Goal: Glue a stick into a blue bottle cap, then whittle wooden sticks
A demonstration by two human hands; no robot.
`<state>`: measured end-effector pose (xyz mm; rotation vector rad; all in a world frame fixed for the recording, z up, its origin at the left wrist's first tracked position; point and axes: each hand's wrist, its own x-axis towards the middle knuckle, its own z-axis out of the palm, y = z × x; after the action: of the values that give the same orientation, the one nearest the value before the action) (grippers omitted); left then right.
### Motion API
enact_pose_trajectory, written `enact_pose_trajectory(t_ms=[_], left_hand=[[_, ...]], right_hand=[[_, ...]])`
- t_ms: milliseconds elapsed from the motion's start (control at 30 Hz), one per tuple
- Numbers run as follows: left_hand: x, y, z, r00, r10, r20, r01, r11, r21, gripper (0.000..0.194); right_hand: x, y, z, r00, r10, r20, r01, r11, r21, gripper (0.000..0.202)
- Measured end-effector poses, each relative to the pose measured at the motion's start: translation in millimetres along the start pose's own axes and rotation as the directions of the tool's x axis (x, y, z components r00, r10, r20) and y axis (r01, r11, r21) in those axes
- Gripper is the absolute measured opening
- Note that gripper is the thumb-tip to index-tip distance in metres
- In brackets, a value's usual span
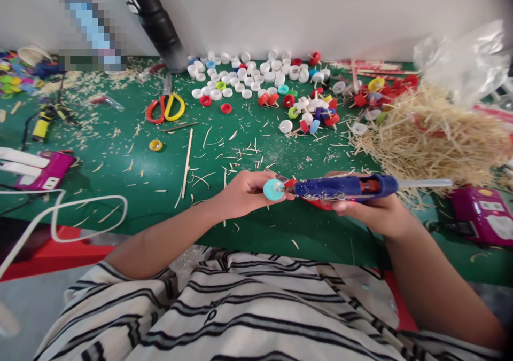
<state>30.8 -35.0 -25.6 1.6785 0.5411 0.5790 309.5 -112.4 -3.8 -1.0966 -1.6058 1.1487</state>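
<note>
Between the fingers of my left hand [250, 193] is a light-blue bottle cap [273, 189], held up above the table. My right hand [371, 209] grips a blue hot glue gun [332, 187] with red parts. Its nozzle points left and meets the cap near the middle; whether glue is flowing there I cannot tell. A clear glue stick [425, 183] sticks out of the gun's rear. Part of the gun's handle and trigger is hidden by my right hand.
White and coloured bottle caps [256, 75] spread along the back. Scissors [164, 104], a thin wooden stick [187, 163] and a yellow cap [156, 145] lie at left. A black bottle [156, 24] stands by the wall. Wood shavings [436, 131] heap at right, near a purple device [483, 216].
</note>
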Motion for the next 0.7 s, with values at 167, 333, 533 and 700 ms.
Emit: enact_pose_trajectory(t_ms=[167,333,533,700], left_hand=[[-0.9,-1.9,-0.5,1.000,-0.010,0.003,0.010,1.000,0.011,0.014],[-1.4,-4.0,0.4,1.000,-0.013,-0.004,0.013,1.000,0.025,0.016],[-2.9,-5.4,-1.0,0.999,-0.044,0.013,0.044,0.999,0.001,0.020],[-3.4,-5.4,-0.9,0.999,-0.044,0.022,0.044,0.999,-0.019,0.020]], right_hand=[[1.4,-0.4,0.2,0.999,-0.046,-0.017,0.046,0.998,-0.040,0.014],[0.9,-0.4,0.8,1.000,-0.013,-0.025,0.012,0.999,-0.030,0.017],[-0.8,1.2,-0.4,1.000,-0.008,-0.014,0.008,0.999,-0.035,0.015],[-1.0,2.5,0.0,1.000,-0.016,-0.021,0.015,0.999,-0.038,0.015]])
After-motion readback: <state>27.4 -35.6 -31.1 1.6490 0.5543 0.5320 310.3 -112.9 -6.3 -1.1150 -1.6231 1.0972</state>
